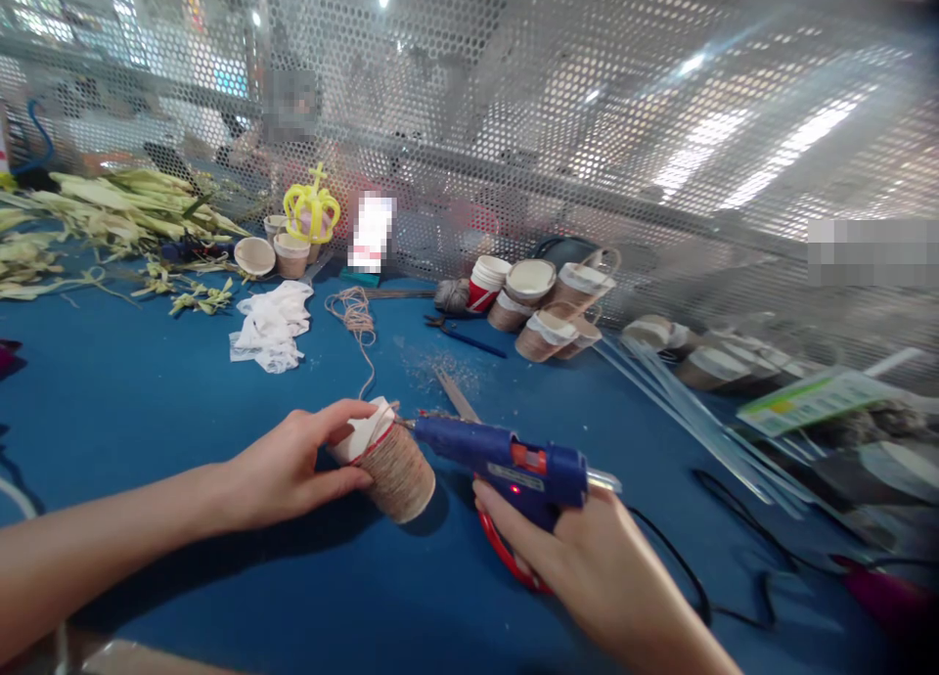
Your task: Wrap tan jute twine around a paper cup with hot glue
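My left hand (293,465) grips a paper cup (400,474) wrapped in brown twine, tilted on its side, with fingers at its white rim. A thin red band shows where the twine meets the white part. My right hand (587,548) is wrapped round a blue hot glue gun (506,460), whose small red light is lit and a clear glue stick pokes out of the back. The gun's nozzle is right at the cup's rim; whether it touches I cannot tell. Loose twine (356,313) runs from a small heap to the cup. Red-handled scissors (506,553) lie partly beneath the gun.
Several twine-wrapped cups (547,333) stand by the perforated metal screen (469,98). Long clear glue sticks (690,421) lie to the right, near a black cable (682,567). Crumpled white cloth (271,325), dried husks (132,210), a yellow crown (312,210) and a lit phone (372,230) are farther back.
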`<state>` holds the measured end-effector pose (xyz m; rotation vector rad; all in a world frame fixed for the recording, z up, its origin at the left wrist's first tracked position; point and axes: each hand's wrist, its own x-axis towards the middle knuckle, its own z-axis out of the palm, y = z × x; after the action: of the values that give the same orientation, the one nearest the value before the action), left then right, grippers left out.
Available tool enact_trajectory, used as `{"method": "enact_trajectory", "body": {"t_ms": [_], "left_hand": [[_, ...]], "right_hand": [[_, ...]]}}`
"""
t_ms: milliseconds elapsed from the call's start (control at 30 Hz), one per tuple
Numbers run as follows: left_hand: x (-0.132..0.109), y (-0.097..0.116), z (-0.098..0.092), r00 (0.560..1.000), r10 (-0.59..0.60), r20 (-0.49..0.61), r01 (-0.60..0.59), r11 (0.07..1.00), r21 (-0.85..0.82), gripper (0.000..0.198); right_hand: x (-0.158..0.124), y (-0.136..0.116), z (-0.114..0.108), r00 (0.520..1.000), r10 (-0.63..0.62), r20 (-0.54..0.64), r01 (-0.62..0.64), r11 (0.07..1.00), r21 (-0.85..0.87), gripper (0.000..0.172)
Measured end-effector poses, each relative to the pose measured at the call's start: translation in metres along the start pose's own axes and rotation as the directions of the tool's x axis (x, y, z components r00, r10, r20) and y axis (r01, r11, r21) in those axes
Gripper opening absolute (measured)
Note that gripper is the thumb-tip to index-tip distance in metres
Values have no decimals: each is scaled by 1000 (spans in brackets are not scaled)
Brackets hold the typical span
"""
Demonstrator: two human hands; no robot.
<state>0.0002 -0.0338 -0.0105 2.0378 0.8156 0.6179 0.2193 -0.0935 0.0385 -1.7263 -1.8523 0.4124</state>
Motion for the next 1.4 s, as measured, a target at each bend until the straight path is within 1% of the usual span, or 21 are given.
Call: {"method": "enact_trajectory", "body": {"t_ms": [67,200,367,567,633,833,1067,1233,1333,1400], "left_hand": [[0,0,0,1000,-3,2,3,1000,1,43],[0,0,0,1000,-12,-3,12,1000,-4,42],[1,0,0,1000,-11,-7,11,1000,-6,43],[1,-1,1,1000,-2,-6,2,1000,-15,44],[1,-1,1,1000,-1,-10,1,1000,-8,44],[0,-3,1,1000,-1,-3,1,1000,13,44],[1,-3,1,1000,-1,-9,1,1000,16,45],[1,1,-1,999,33,-9,-33,999,-6,42],[1,0,0,998,51,-19,-51,998,21,41],[1,-2,0,997,65,-29,-64,997,44,41]], "right_hand": [[0,2,1,1000,17,7,-17,999,-29,17],[1,6,3,999,33,-20,-34,996,-82,18],[0,8,5,1000,25,-16,-25,1000,1,19],[-1,7,5,996,89,7,-89,996,13,19],[0,5,4,997,71,0,-71,997,16,17],[-3,2,2,999,-49,-14,49,998,30,12],[-11,6,4,997,-71,-9,71,997,32,15],[-13,9,12,996,-87,8,87,995,48,16],[-15,12,16,990,-143,13,142,989,51,14],[-16,14,17,983,-180,36,178,983,53,13]]}}
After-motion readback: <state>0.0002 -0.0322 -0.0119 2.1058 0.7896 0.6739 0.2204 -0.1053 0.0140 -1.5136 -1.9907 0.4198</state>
